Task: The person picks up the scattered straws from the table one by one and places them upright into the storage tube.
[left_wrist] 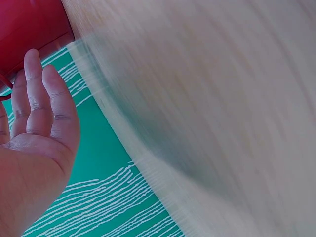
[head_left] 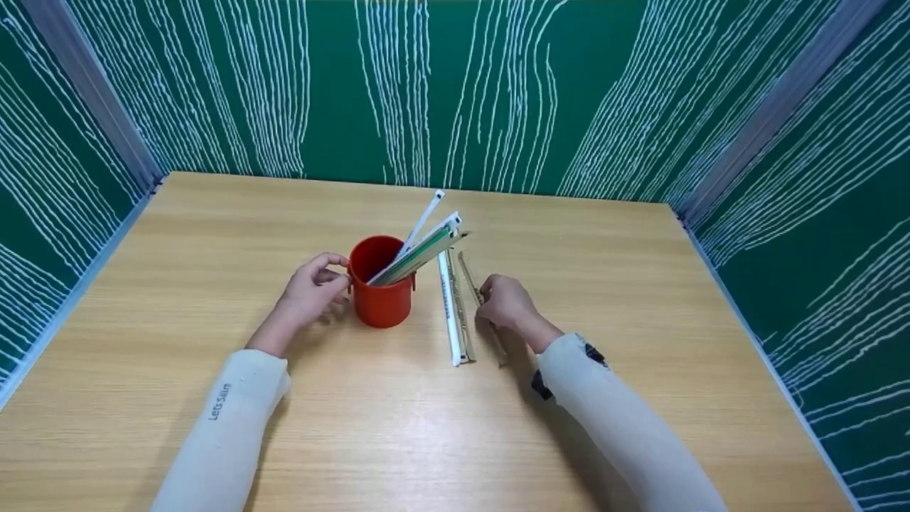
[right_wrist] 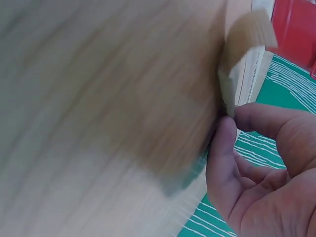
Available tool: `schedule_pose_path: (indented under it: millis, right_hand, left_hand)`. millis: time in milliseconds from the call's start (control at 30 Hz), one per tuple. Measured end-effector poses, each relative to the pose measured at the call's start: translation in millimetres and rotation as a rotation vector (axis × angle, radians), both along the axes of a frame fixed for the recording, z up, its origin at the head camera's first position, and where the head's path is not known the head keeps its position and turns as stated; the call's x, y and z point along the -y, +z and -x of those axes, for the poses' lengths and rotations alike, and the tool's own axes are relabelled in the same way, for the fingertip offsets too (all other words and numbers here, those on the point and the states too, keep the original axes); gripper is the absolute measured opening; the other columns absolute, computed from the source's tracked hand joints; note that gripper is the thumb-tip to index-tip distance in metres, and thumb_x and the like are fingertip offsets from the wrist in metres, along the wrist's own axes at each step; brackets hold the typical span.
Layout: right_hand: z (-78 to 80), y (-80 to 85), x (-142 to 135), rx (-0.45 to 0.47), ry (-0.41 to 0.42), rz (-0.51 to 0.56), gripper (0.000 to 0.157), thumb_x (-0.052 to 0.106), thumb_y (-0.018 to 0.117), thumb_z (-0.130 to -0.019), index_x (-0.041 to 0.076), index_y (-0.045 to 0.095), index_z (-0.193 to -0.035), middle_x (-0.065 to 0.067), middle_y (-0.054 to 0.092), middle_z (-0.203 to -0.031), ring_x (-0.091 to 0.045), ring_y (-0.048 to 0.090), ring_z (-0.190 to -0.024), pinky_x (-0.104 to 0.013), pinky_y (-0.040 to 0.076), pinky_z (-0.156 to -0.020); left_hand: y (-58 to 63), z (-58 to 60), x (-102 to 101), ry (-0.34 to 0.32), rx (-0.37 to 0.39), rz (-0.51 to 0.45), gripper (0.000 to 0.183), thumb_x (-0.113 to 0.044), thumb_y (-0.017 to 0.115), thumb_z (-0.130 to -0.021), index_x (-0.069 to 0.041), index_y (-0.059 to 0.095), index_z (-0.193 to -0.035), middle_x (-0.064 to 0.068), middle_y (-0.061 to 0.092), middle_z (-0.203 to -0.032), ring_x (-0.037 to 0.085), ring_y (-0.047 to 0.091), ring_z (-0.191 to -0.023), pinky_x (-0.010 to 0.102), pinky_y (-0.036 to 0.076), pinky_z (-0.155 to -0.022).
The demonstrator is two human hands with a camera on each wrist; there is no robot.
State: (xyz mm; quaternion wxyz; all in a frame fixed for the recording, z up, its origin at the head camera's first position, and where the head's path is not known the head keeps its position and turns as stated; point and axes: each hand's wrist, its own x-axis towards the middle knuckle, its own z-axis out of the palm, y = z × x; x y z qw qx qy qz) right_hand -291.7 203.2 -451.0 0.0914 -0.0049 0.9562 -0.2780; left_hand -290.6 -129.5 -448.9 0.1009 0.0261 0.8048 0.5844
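A red cup [head_left: 382, 307] with side handles stands upright on the table, holding several long thin strips [head_left: 419, 250], white, green and tan, that lean right over its rim. My left hand [head_left: 313, 288] holds the cup at its left side, thumb and forefinger at the handle; the other fingers [left_wrist: 61, 108] extend loosely beside it in the left wrist view. My right hand [head_left: 508, 302] pinches a narrow tan strip [right_wrist: 227, 91] between thumb and forefinger. In the head view this strip lies lengthwise under the hand, its middle hidden.
Between the cup and my right hand, a white strip [head_left: 449, 309] with printing lies beside a tan strip [head_left: 462, 320] on the wooden table [head_left: 398, 441]. Green walls [head_left: 604, 43] with white wavy lines enclose the table's back and sides.
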Motion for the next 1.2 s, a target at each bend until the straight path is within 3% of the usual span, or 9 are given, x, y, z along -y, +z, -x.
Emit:
schedule_pose_path:
  millis: [167,300,400,533,700,933,1200]
  right_hand:
    - [-1.1,3.4,0,0.038,-0.015,0.068,0.030,0.003,0.062,-0.077,0.000,0.057,-0.107,-0.014,0.064,-0.099,-0.012,0.053,-0.055,-0.023,0.043,-0.047]
    - [-0.9,8.9,0,0.056,-0.055,0.205,0.023,0.005,0.059,-0.085,0.001,0.052,-0.106,-0.009,0.060,-0.083,-0.012,0.052,-0.050,-0.023,0.044,-0.045]
    - [0.0,13.4,0,0.014,-0.070,0.312,0.021,0.005,0.057,-0.087,0.000,0.050,-0.106,-0.007,0.056,-0.076,-0.014,0.055,-0.053,-0.025,0.046,-0.046]
    - [-0.9,21.0,2,-0.078,-0.071,0.398,0.018,0.007,0.055,-0.090,-0.001,0.052,-0.106,-0.005,0.054,-0.080,-0.015,0.055,-0.060,-0.025,0.048,-0.050]
    - [-4.7,32.9,6,-0.140,-0.082,0.432,0.017,0.016,0.052,-0.096,0.003,0.055,-0.105,-0.004,0.052,-0.083,-0.012,0.050,-0.063,-0.024,0.046,-0.051]
    - [-8.2,45.3,10,-0.175,-0.077,0.462,0.017,0.019,0.053,-0.097,0.010,0.053,-0.112,-0.006,0.051,-0.087,-0.017,0.055,-0.069,-0.034,0.054,-0.058]
    - [-16.1,61.2,18,-0.272,-0.034,0.547,0.026,0.016,0.059,-0.093,0.011,0.051,-0.117,-0.007,0.056,-0.087,-0.018,0.063,-0.064,-0.023,0.048,-0.049]
  left_hand:
    - [0.4,-1.5,-1,0.007,0.024,-0.005,0.027,-0.027,0.056,-0.096,-0.026,0.052,-0.122,0.010,0.064,-0.112,0.036,0.065,-0.091,0.038,0.054,-0.061]
    - [0.8,-1.1,-1,0.010,0.023,0.003,0.027,-0.029,0.056,-0.095,-0.027,0.052,-0.122,0.010,0.064,-0.111,0.034,0.065,-0.090,0.038,0.054,-0.061]
    - [0.9,-0.9,-1,0.009,0.022,0.004,0.027,-0.029,0.056,-0.096,-0.027,0.052,-0.122,0.010,0.063,-0.111,0.033,0.066,-0.089,0.038,0.054,-0.061]
    - [0.8,-1.1,0,0.007,0.028,-0.001,0.028,-0.029,0.056,-0.096,-0.027,0.051,-0.123,0.011,0.063,-0.112,0.033,0.065,-0.089,0.037,0.053,-0.061]
    - [0.3,-0.9,0,0.006,0.016,-0.004,0.027,-0.029,0.056,-0.096,-0.026,0.052,-0.122,0.011,0.063,-0.111,0.034,0.066,-0.088,0.037,0.053,-0.060]
    - [-0.2,-0.7,0,0.003,0.003,-0.010,0.026,-0.028,0.057,-0.095,-0.025,0.052,-0.121,0.011,0.063,-0.109,0.035,0.066,-0.088,0.037,0.053,-0.059]
    - [-0.4,0.3,0,-0.010,-0.030,-0.019,0.031,-0.024,0.057,-0.095,-0.016,0.052,-0.125,0.015,0.064,-0.107,0.033,0.068,-0.086,0.035,0.052,-0.056]
